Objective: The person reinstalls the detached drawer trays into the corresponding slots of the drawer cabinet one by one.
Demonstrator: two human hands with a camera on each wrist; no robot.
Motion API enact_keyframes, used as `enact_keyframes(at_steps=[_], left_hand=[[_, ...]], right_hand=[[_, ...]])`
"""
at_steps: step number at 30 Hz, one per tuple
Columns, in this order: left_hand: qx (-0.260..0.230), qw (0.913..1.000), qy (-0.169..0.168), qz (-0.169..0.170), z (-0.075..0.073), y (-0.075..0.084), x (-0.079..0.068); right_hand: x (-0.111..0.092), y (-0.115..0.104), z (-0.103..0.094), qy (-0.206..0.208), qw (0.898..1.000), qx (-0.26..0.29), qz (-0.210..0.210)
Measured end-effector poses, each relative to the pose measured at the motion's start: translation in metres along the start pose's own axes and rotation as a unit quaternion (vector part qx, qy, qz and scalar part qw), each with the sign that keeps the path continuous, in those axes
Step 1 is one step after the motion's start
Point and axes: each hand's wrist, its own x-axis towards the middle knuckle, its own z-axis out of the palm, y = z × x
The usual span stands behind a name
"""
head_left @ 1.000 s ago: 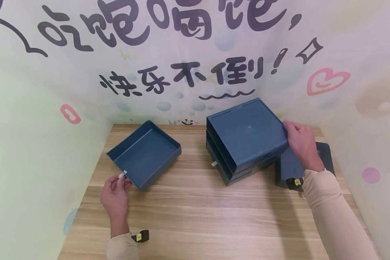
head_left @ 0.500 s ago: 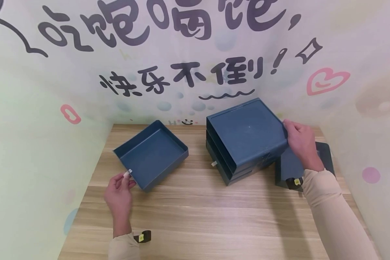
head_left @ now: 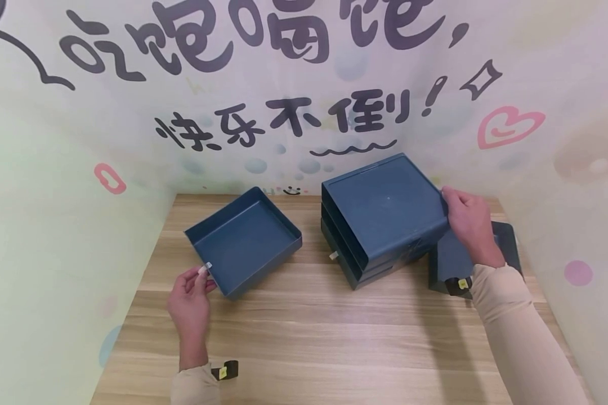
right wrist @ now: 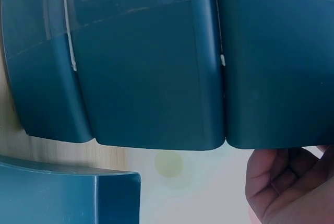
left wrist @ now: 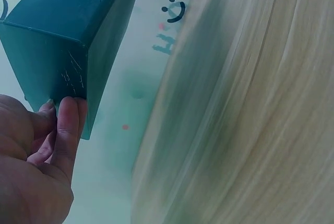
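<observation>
My left hand (head_left: 190, 301) pinches a shallow blue drawer (head_left: 248, 239) at its front edge, by the small pale pull tab (head_left: 207, 266). In the left wrist view the drawer (left wrist: 60, 25) hangs above the wooden tabletop, with fingers and thumb at its front panel. To the right stands a blue desktop drawer unit (head_left: 385, 199), turned at an angle, with open slots facing left. Low on its front a white tab (head_left: 334, 255) shows. My right hand (head_left: 470, 225) grips the unit's top edge at the far right; in the right wrist view the fingers (right wrist: 261, 177) bend at that edge.
A second blue drawer (head_left: 446, 261) lies on the table behind the right wrist, partly hidden by the unit and arm. Printed walls (head_left: 294, 129) enclose the wooden table (head_left: 304, 349) at the back and both sides. Bare tabletop lies in front of the unit.
My left hand has carried the drawer rightward, closer to the drawer unit. The right hand and the unit stay where they were.
</observation>
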Motion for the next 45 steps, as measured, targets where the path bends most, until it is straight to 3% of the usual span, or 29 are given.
enact_keyframes(at_steps=[17,36,41,45], left_hand=[[0.003,0.9993,-0.025,0.027,0.006,0.008,-0.011],[-0.017,0.9976,-0.061,0.026,0.019,0.014,-0.024],[-0.007,0.9976,-0.068,0.013,0.021,0.011,-0.026],[-0.003,0.9973,-0.073,0.005,0.024,-0.002,-0.024]], right_hand=[[0.001,0.001,0.000,0.006,1.000,-0.004,-0.007],[0.004,0.004,0.001,0.003,1.000,-0.003,-0.008],[0.005,0.004,0.000,0.002,1.000,0.000,-0.007],[0.006,0.004,0.000,0.003,1.000,0.001,-0.007]])
